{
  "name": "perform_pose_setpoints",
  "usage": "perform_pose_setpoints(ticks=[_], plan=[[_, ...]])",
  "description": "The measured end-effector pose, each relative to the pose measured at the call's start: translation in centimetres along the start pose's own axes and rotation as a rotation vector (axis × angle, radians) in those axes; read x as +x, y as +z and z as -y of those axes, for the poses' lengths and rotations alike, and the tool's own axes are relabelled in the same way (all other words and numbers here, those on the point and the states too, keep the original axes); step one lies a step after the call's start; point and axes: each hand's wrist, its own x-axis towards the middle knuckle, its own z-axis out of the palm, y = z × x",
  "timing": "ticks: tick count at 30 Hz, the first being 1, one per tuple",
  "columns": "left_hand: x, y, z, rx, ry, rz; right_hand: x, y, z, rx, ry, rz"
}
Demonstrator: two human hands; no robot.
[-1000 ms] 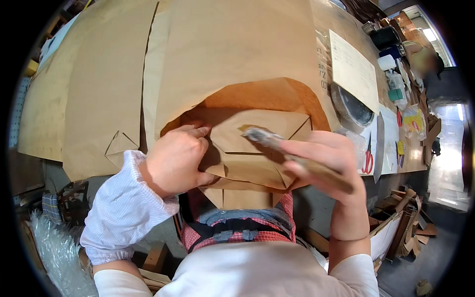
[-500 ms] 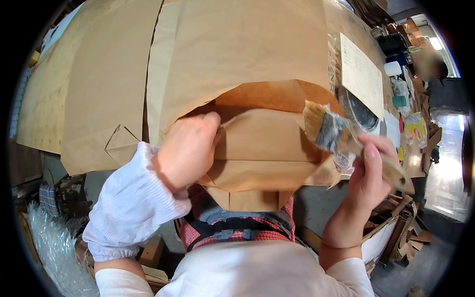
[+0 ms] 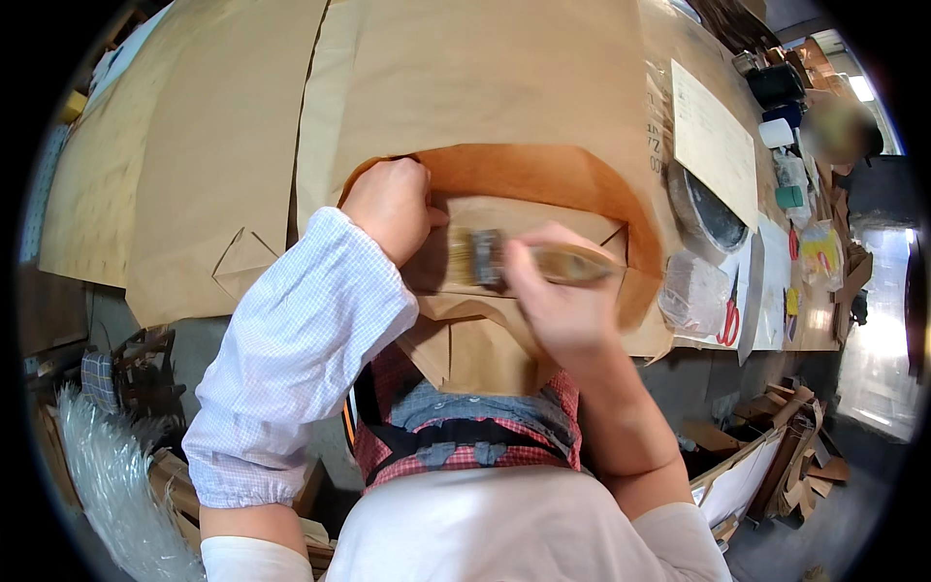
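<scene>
A large brown paper bag (image 3: 485,87) lies on the table in front of me, its near end spread open and folded flaps showing inside. My left hand (image 3: 391,209) is closed on the bag at the left corner of the opening, with some fingertips hidden. In my right hand (image 3: 567,296) is a wide flat paintbrush (image 3: 488,260), its handle pointing right. The bristles lie against the paper flap inside the opening, blurred by motion. A loose flap (image 3: 475,354) hangs over the table's near edge towards my red checked apron.
Another brown paper bag (image 3: 218,155) lies at the left. To the right are a dark-lined tub (image 3: 716,221) partly under a pale board (image 3: 713,141), red-handled scissors (image 3: 729,325) and clear plastic (image 3: 690,291). Cardboard scraps (image 3: 795,456) stand below right, plastic strips (image 3: 107,485) below left.
My right hand has swung the paintbrush leftward from the bag's right side onto the inner flap. My left hand has moved slightly up and left, and the opening is spread wider.
</scene>
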Motion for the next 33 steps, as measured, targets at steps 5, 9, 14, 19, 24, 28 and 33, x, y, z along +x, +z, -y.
perform_pose_setpoints(ticks=[5, 9, 14, 19, 24, 28, 33], plan=[[-0.7, 0.5, -1.2, 0.187, 0.061, -0.043, -1.5, -6.4, 0.5, -0.519, -0.133, -0.125], [-1.7, 0.5, -3.7, 0.513, 0.205, -0.062, -1.7, -8.6, 1.0, -0.470, -0.128, -0.100], [-2.0, 0.4, -6.1, 0.679, 0.247, -0.032, 2.9, -8.8, -3.3, 0.724, -0.022, -0.448], [-2.5, 1.5, -6.3, 0.684, 0.387, -0.015, 4.3, -2.8, -9.7, 1.453, 0.108, -0.121], [-5.9, -0.5, -2.6, -0.423, 0.473, -0.358, 4.1, -3.0, -9.2, 1.631, 0.157, 0.034], [-5.1, 3.8, 2.2, 0.412, 0.064, -0.278, 4.3, -2.6, -10.4, 1.586, 0.128, 0.111], [-5.0, 6.0, 0.4, 0.322, 0.116, -0.311, 4.2, -2.5, -11.0, 1.511, 0.078, 0.179]])
